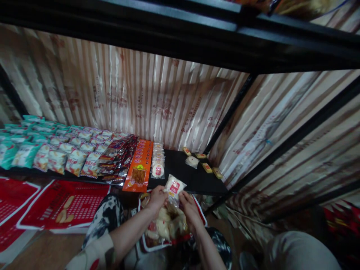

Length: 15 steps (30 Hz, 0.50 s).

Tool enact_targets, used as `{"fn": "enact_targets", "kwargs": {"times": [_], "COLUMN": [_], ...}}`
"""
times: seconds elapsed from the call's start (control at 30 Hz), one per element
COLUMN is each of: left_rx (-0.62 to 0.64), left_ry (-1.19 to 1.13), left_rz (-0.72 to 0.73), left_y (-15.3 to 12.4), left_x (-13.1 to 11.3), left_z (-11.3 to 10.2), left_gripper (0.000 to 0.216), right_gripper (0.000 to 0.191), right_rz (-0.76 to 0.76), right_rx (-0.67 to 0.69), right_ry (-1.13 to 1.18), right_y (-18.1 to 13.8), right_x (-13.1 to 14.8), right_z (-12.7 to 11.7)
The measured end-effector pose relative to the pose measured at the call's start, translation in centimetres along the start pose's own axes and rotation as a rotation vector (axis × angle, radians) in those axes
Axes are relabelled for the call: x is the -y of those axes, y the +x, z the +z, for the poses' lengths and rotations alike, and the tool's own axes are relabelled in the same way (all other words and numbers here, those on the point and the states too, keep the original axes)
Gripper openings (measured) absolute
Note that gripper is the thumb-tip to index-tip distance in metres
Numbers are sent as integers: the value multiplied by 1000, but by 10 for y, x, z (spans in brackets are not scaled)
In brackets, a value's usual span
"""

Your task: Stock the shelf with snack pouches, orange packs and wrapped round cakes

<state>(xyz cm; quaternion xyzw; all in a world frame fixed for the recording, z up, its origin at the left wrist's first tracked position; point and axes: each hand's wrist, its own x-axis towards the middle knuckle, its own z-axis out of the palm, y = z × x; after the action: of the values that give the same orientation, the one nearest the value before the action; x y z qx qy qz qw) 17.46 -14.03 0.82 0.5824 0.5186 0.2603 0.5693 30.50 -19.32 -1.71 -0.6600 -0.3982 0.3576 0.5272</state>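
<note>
A small clear-wrapped white round snack packet (174, 185) with a red label is held up over the shelf's front edge. My left hand (157, 198) pinches it at its left side, and my right hand (189, 206) grips its lower right corner. Below my hands, between my knees, sits a white-rimmed red basket (203, 213) holding several wrapped pale snacks (163, 225). On the black shelf (194, 181), just beyond my left hand, runs a row of similar white packets (158, 162). One loose white packet (192, 161) lies farther back.
Left of the row are a flat orange packet (138, 165), stacked dark packets (119, 153) and rows of white and teal snack bags (75, 161). Small yellow packets (206, 167) lie at the shelf's right end. A red basket (84, 202) stands lower left. A black beam (135, 32) crosses overhead.
</note>
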Motion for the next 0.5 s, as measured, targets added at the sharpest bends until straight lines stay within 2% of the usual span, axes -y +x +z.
{"fn": "enact_targets", "kwargs": {"times": [0.07, 0.13, 0.2, 0.27, 0.33, 0.4, 0.5], "left_rx": [-14, -14, 8, 48, 97, 135, 172], "left_ry": [108, 235, 366, 483, 575, 637, 684], "left_rz": [57, 137, 221, 288, 336, 374, 424], "left_y": [-1, -5, -11, -18, -25, -30, -33], "left_x": [-2, -4, -5, -4, -3, -2, -1], "left_z": [-11, -25, -39, -48, -53, -54, -54], "left_gripper": [23, 22, 22, 24, 24, 21, 18], "right_gripper": [51, 60, 60, 52, 40, 33, 32], "right_rz": [-89, -262, -431, -544, -584, -561, -459], "right_rx": [-159, -345, -414, -327, -173, -15, 167], "right_ry": [-197, -395, -517, -577, -615, -647, -646], "right_y": [-3, -7, -11, -16, -20, -26, -34], "right_x": [0, 5, 11, 16, 18, 18, 17], "right_z": [-1, -3, -4, -3, 0, 5, 12]}}
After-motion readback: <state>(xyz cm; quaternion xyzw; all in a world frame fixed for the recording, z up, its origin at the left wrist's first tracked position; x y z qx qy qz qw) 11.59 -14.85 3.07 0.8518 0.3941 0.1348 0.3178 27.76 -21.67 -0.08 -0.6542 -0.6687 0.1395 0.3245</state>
